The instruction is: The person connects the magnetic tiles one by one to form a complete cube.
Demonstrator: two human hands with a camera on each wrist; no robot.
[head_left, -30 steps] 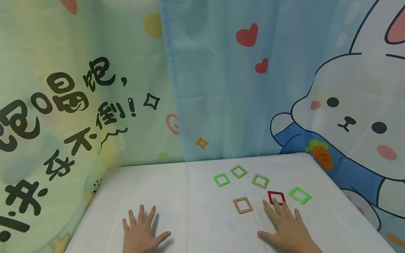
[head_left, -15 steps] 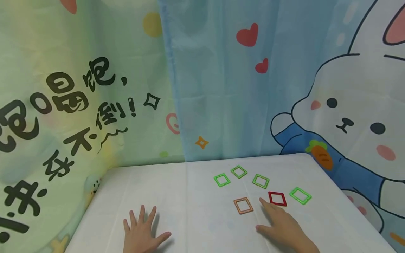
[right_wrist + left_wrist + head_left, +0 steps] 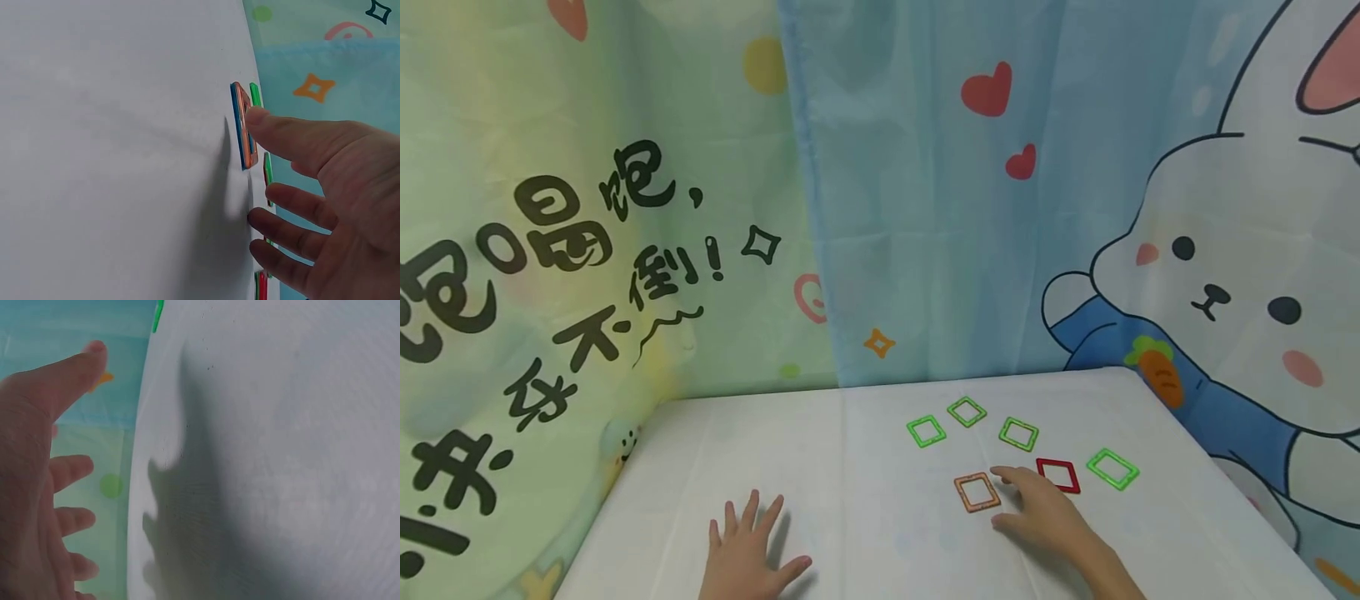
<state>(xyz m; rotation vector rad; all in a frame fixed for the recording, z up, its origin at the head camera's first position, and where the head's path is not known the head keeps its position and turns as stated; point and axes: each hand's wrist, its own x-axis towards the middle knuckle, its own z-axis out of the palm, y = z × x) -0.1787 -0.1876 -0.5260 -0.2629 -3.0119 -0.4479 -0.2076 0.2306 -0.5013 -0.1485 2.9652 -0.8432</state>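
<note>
An orange square frame [image 3: 962,493] lies on the white table, just left of my right hand [image 3: 1047,515]. That hand hovers with thumb and index finger apart, and nothing is between them. In the right wrist view the orange frame [image 3: 245,153] shows a blue underside, and the thumb overlaps part of it. A red square frame [image 3: 1057,462] lies just behind the right hand, which covers its lower left corner. My left hand [image 3: 747,550] is spread above the table at the left, holding nothing; the left wrist view shows its shadow below the spread fingers [image 3: 72,472].
Several green square frames lie farther back: one at left [image 3: 916,437], one at the back [image 3: 953,413], one in the middle [image 3: 1004,432] and one at far right [image 3: 1097,468]. The white table [image 3: 850,458] ends at a printed curtain [image 3: 917,275].
My right hand has moved left from over the red frame to beside the orange one, uncovering most of the red frame. The left hand has shifted slightly right.
</note>
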